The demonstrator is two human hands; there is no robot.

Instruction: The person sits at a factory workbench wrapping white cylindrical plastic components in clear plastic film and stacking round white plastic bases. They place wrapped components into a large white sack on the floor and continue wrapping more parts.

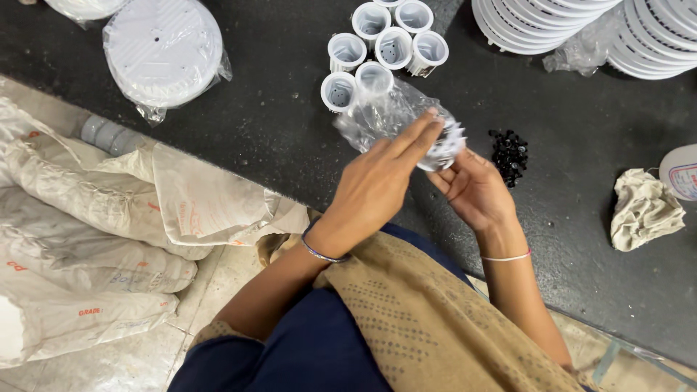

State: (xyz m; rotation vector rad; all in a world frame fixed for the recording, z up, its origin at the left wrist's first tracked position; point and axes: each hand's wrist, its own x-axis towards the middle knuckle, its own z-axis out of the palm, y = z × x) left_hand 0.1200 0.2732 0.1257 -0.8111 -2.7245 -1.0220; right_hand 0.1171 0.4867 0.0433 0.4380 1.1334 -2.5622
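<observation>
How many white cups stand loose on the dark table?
7, clustered beyond the hands: two at the top, three below, two nearest. An eighth may be cut off.
</observation>
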